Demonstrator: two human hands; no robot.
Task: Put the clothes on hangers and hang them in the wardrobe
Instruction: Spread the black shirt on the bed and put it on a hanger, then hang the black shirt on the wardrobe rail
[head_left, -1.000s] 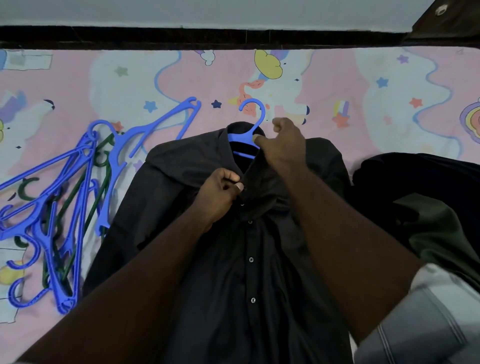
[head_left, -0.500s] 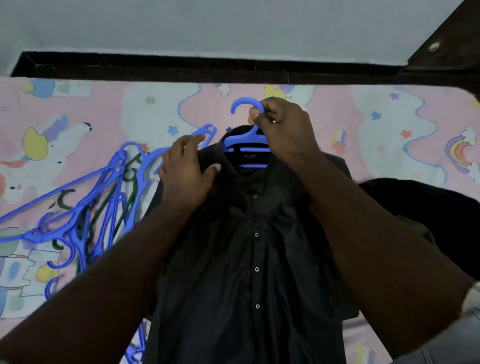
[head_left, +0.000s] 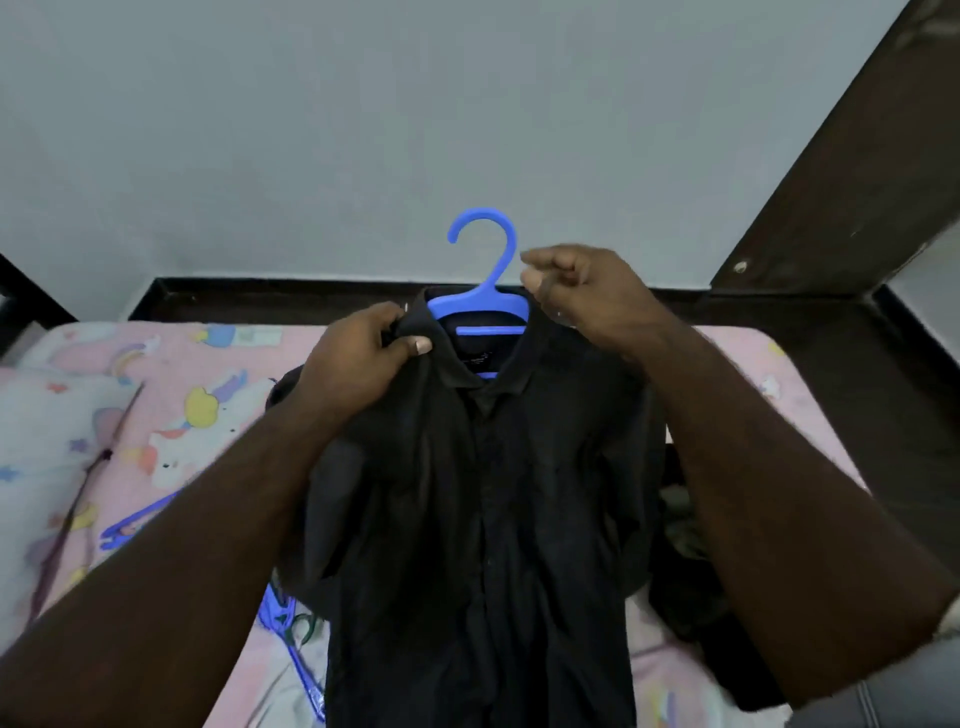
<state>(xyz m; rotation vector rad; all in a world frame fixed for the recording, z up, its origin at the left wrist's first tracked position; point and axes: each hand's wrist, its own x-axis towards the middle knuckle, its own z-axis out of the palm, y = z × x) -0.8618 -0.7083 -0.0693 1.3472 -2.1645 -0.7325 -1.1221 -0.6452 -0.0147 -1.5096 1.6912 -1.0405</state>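
Shirt (head_left: 483, 519): black, button-front, collared; held up off the bed, centre of view, between the two forearms.
Shirt axis: long axis vertical, collar up and away, hem down toward the camera and cut off by the bottom edge; front placket faces the camera.
Shirt look: fabric dark and limp, folds down both sides, sleeves hanging close to the body; collar open, small label visible inside the neck.
Left hand (head_left: 358, 364): thumb and fingers pinch the left collar/shoulder fabric, thumbnail on top of the cloth.
Right hand (head_left: 582, 296): fingers curled at the right shoulder of the hanger, just beside the hook stem; whether it grips hanger or cloth, cannot tell.
Hanger (head_left: 485, 291): blue plastic, inside the shirt neck; hook points up, opening to the left; crossbar visible through the collar.
Spare hangers (head_left: 291, 629): blue ones lying on the bed, lower left, partly behind the shirt.
Clothes pile (head_left: 685, 561): dark heap on the bed to the right, mostly hidden by the shirt and right forearm.
Bed (head_left: 208, 395): pink sheet with cartoon print, below and behind the shirt.
Bed frame (head_left: 260, 296): dark, along the far edge.
Wall (head_left: 363, 130): plain grey, behind.
Dark wooden panel (head_left: 841, 171): upper right, slanted in view.
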